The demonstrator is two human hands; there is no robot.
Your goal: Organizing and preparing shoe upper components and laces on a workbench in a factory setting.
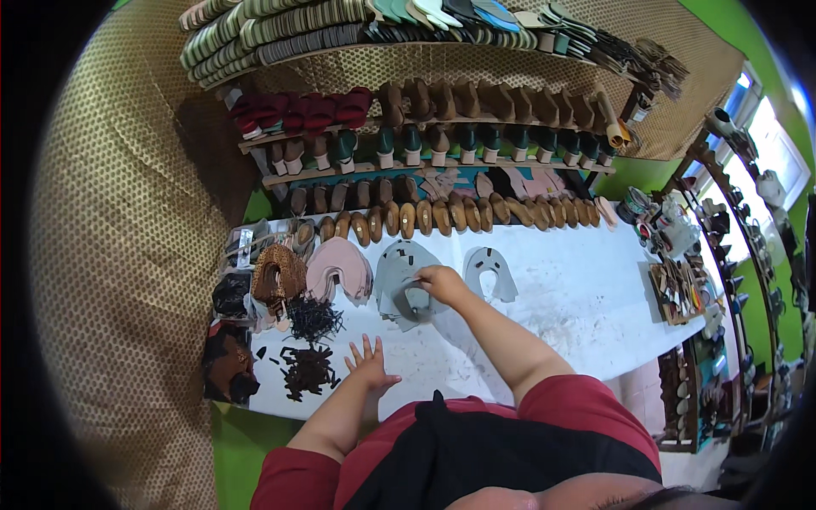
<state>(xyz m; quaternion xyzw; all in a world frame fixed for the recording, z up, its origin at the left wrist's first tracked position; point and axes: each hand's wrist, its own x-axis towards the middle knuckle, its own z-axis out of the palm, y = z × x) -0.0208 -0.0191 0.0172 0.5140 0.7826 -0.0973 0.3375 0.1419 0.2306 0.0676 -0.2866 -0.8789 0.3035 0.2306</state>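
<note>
My right hand (442,286) reaches forward, fingers closed on the edge of a grey U-shaped shoe upper piece (417,297), which lifts and curls at the stack. The stack of grey shoe upper pieces (393,270) lies flat beneath it, with small dark patches near its curved top. To the right rests a separate grey U-shaped piece (501,274) that also bears dark patches. My left hand (369,367) is spread near the table's front edge, holding nothing. Left of it sits a pile of short dark brown strips (306,372), with a heap of thin black strips (314,320) behind.
Pink U-shaped pieces (333,260) and leopard-print pieces (277,270) are stacked at left on the white table (569,293). Wooden shoe lasts (425,218) line its back edge, below shelves of heeled shoes (411,144). A box of tools (677,291) stands at right.
</note>
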